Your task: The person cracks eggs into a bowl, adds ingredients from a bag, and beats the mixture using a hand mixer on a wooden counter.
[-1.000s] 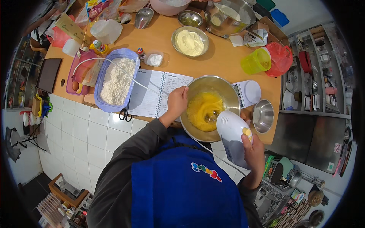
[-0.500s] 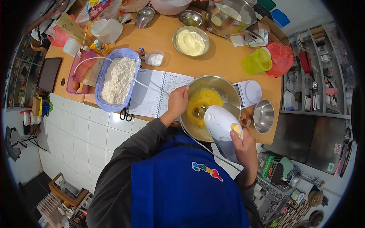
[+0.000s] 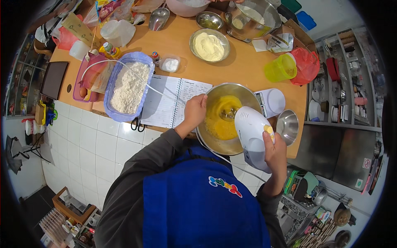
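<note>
A metal mixing bowl point(image 3: 250, 99) stands at the table's near edge with yellow beaten liquid point(image 3: 219, 126) in it. My left hand point(image 3: 194, 110) grips the bowl's left rim, thumb over the edge. In my right hand point(image 3: 274, 151) is a white electric hand mixer point(image 3: 251, 136), fingers wrapped round its handle and thumb near the yellow buttons. The mixer's beaters point(image 3: 228, 114) dip into the liquid toward the right of the bowl. Its white cord point(image 3: 248, 168) passes below the bowl. Left of the bowl lies an open spiral notebook point(image 3: 165, 101) with writing.
A blue-violet tub of flour point(image 3: 131, 87) and black scissors point(image 3: 137, 124) are to the left. A white kitchen scale point(image 3: 271, 101) and small steel bowl point(image 3: 288, 126) stand right. Farther back are a bowl of pale yellow powder point(image 3: 209, 46), a green cup point(image 3: 281, 68) and another person's hand point(image 3: 237, 1).
My right hand has moved the mixer to the right, carrying the beaters from the bowl's middle toward its right side. My left hand stays on the rim.
</note>
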The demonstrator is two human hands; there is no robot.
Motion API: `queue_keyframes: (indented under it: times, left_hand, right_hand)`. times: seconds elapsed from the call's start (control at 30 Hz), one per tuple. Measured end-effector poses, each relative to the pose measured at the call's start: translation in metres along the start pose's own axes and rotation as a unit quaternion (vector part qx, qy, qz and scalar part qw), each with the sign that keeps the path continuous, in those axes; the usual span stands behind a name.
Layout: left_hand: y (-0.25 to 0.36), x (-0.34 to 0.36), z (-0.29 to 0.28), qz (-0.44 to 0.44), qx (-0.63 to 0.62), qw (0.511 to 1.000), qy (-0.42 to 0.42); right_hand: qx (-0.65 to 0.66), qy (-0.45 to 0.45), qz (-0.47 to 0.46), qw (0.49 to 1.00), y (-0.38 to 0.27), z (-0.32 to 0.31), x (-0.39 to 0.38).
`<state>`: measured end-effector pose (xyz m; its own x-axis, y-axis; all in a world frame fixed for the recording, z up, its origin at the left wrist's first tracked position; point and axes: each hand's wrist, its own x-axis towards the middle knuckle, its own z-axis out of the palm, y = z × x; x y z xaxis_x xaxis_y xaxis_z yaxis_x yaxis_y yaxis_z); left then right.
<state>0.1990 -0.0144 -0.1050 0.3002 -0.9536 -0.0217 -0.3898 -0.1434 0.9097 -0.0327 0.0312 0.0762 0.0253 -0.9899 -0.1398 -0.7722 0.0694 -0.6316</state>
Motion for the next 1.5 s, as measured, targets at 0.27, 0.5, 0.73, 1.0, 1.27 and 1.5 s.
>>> queue_keyframes:
  times: [0.27,0.5,0.73,1.0,1.27,1.5]
  left_hand:
    - [0.0,0.0,0.0,0.007,-0.008,1.0,0.008]
    - [0.002,0.0,-0.002,0.005,-0.001,1.0,-0.002]
    - [0.001,0.0,-0.001,-0.003,-0.007,1.0,-0.003]
    - [-0.001,0.0,0.001,0.012,-0.007,1.0,0.009]
    - [0.0,0.001,0.0,0.017,-0.01,1.0,0.004]
    - [-0.003,0.001,0.0,0.014,-0.005,1.0,-0.007]
  right_hand:
    - [0.0,-0.051,0.074,0.996,0.005,-0.009,-0.021]
    - [-0.022,-0.061,0.116,0.991,-0.007,-0.015,-0.036]
    - [-0.024,-0.033,0.08,0.996,-0.002,-0.014,-0.044]
    - [-0.031,-0.029,0.077,0.996,-0.007,-0.013,-0.045]
    - [-0.046,-0.037,0.089,0.994,-0.009,-0.013,-0.045]
    - [-0.03,-0.046,0.109,0.992,-0.007,-0.014,-0.043]
